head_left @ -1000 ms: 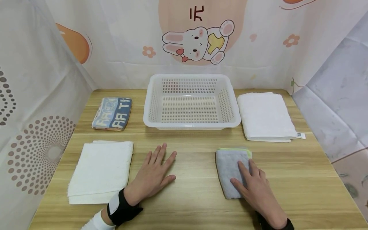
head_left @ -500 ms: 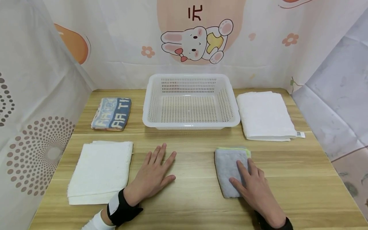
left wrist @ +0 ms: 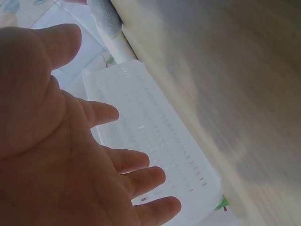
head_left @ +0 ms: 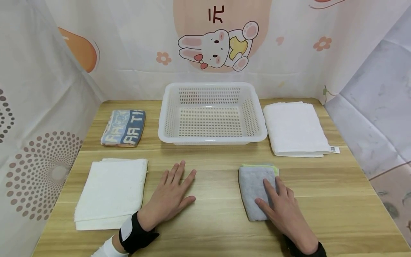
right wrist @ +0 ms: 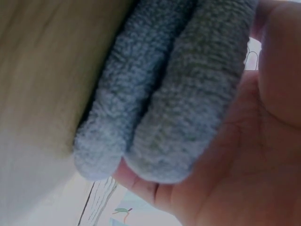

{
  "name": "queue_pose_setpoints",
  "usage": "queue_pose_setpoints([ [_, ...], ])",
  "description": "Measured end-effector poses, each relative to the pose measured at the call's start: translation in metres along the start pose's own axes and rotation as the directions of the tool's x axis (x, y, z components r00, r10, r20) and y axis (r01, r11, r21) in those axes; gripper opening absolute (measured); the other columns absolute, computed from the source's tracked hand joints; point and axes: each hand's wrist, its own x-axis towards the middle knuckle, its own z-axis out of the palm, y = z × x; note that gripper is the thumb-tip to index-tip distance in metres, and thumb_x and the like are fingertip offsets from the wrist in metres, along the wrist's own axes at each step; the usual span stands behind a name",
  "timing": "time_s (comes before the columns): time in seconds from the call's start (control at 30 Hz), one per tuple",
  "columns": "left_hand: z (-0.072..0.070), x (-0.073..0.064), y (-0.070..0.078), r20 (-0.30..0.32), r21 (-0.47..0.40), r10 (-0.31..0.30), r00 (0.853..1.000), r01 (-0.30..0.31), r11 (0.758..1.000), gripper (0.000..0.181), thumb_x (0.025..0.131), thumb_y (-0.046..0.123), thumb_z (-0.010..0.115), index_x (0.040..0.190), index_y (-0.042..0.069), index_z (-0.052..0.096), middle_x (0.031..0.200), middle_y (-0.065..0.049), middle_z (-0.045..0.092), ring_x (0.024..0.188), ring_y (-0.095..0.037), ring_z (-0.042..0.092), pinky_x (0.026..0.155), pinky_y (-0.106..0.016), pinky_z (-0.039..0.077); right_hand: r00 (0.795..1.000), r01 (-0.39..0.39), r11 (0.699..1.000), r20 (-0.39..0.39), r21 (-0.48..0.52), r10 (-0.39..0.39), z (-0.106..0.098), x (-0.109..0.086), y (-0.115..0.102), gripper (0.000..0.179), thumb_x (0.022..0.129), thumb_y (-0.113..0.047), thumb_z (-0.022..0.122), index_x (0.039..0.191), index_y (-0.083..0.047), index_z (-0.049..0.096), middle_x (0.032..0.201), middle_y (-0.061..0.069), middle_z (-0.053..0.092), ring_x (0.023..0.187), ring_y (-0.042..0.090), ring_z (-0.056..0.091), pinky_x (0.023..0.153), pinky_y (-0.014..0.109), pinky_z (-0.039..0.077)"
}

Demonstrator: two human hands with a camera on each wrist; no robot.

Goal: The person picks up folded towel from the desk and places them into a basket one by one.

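Note:
A folded grey towel (head_left: 255, 191) with a yellow-green edge lies on the table, with my right hand (head_left: 287, 210) resting on its right side, thumb and fingertips on top. In the right wrist view the towel (right wrist: 178, 103) shows two thick folded layers; part of my right hand (right wrist: 240, 155) is hidden behind them. My left hand (head_left: 168, 196) rests spread on the bare wood, holding nothing. Left of it lies a folded white towel (head_left: 112, 189). The left wrist view shows the palm of my left hand (left wrist: 70, 136) with its fingers apart.
A white perforated plastic basket (head_left: 212, 139) stands at the back middle. To its left lies a small folded blue patterned towel (head_left: 124, 127), and to its right another folded white towel (head_left: 297, 128) with a tag. A printed curtain (head_left: 128, 53) hangs behind the wooden table (head_left: 212, 232).
Both hands stay where they are, and the towels and basket lie as before. Only the head view has shifted very slightly.

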Motion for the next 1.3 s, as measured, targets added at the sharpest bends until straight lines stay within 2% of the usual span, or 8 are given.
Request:
queue_pose_setpoints([
  [0.5,0.0003,-0.0001,-0.0012,0.0,-0.009,-0.002,1.0,0.002,1.0,0.072,0.097,0.051,0.055,0.155,0.014,0.034,0.159,-0.029,0.021,0.146,-0.044,0.024,0.111,-0.063,0.027,1.0,0.005,1.0,-0.013,0.008,-0.005,-0.0002,-0.0008,-0.0011,0.072,0.096,-0.047,0.062,0.147,0.0,0.045,0.15,0.039,0.025,0.124,0.062,0.035,0.09,0.073,0.036],
  [0.87,-0.0003,-0.0002,-0.0003,0.03,-0.027,-0.02,0.999,0.021,0.999,0.072,0.098,0.05,0.055,0.156,0.014,0.032,0.16,-0.029,0.017,0.146,-0.045,0.022,0.112,-0.063,0.026,1.0,0.022,0.999,-0.005,0.031,-0.022,-0.0002,-0.0004,-0.003,0.072,0.097,-0.047,0.061,0.148,0.0,0.043,0.151,0.039,0.024,0.125,0.063,0.034,0.09,0.074,0.036],
  [1.3,0.0009,-0.0004,0.0004,0.024,-0.016,-0.013,1.0,0.013,1.0,0.073,0.098,0.051,0.055,0.156,0.014,0.032,0.16,-0.029,0.017,0.147,-0.044,0.022,0.112,-0.063,0.026,1.0,0.023,0.999,0.004,0.023,-0.023,0.0002,0.0,-0.0083,0.071,0.097,-0.047,0.061,0.148,-0.001,0.043,0.151,0.038,0.024,0.126,0.062,0.034,0.092,0.073,0.036],
])
